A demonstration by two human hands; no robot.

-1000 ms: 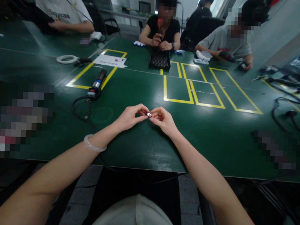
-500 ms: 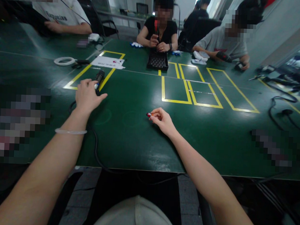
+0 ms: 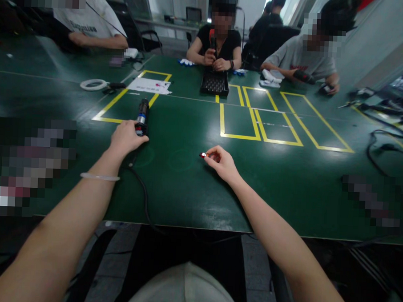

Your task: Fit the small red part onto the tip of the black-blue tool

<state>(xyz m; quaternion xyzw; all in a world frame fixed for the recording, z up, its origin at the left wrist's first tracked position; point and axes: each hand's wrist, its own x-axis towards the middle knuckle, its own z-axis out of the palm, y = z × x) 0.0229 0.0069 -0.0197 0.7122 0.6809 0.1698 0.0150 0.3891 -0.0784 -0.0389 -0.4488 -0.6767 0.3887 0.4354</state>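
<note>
My left hand [image 3: 127, 136] is closed around the lower end of a black cylindrical corded tool [image 3: 143, 112] with a blue and silver band. The tool points away from me, near the yellow-taped frame on the left. Its black cord [image 3: 145, 197] curves down to the table's front edge. To the right, my right hand [image 3: 223, 163] pinches a small red, white and black piece [image 3: 203, 155] between thumb and fingers. Some orange shows inside the curled fingers; I cannot make out the kind of thing.
Yellow tape rectangles [image 3: 240, 137] mark the green table [image 3: 186, 199]. A white sheet [image 3: 149, 85] and a white ring [image 3: 93, 84] lie far left. Across sits a person [image 3: 222, 45] behind a black tray [image 3: 214, 90]; another person [image 3: 308, 62] holds a dark tool. Cables [image 3: 385, 132] lie right.
My left hand has come slightly nearer and to the right, turning the corded tool more upright in view. The right hand keeps its pinch. The whole view has shifted a little.
</note>
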